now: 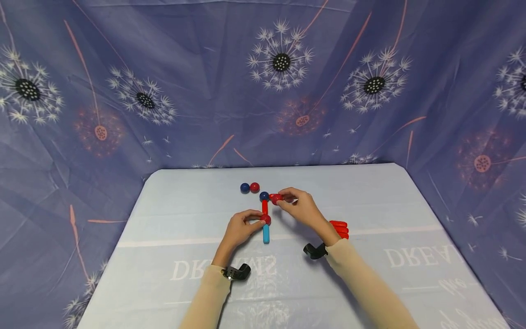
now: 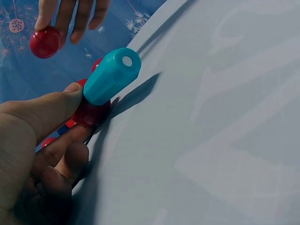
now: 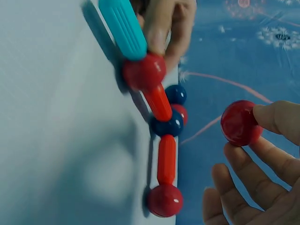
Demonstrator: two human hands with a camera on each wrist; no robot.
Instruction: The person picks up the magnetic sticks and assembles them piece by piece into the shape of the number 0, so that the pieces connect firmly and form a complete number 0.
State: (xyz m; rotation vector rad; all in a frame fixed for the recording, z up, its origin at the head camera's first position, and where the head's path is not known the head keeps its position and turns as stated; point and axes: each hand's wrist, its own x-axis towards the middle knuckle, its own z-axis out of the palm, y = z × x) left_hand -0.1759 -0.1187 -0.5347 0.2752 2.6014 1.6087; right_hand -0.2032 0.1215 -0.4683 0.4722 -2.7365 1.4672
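My left hand point(image 1: 239, 228) pinches a red ball point(image 3: 145, 71) between thumb and fingers. From that ball a light-blue rod point(image 1: 266, 234) points toward me, and a red rod point(image 1: 265, 208) runs away to a dark blue ball point(image 3: 167, 123). A second red rod point(image 3: 166, 159) leads right from the blue ball to another red ball point(image 3: 165, 200). My right hand point(image 1: 303, 208) holds a separate red ball point(image 3: 241, 123) in its fingertips, raised over the table near that end of the joined pieces. In the head view this held ball overlaps the second rod's far end.
A loose dark blue ball point(image 1: 244, 188) and a red ball point(image 1: 255, 187) lie side by side behind the joined pieces. Several red rods point(image 1: 339, 229) lie together at right, partly behind my right forearm. The white-covered table point(image 1: 164, 205) ends at a patterned curtain point(image 1: 205, 91).
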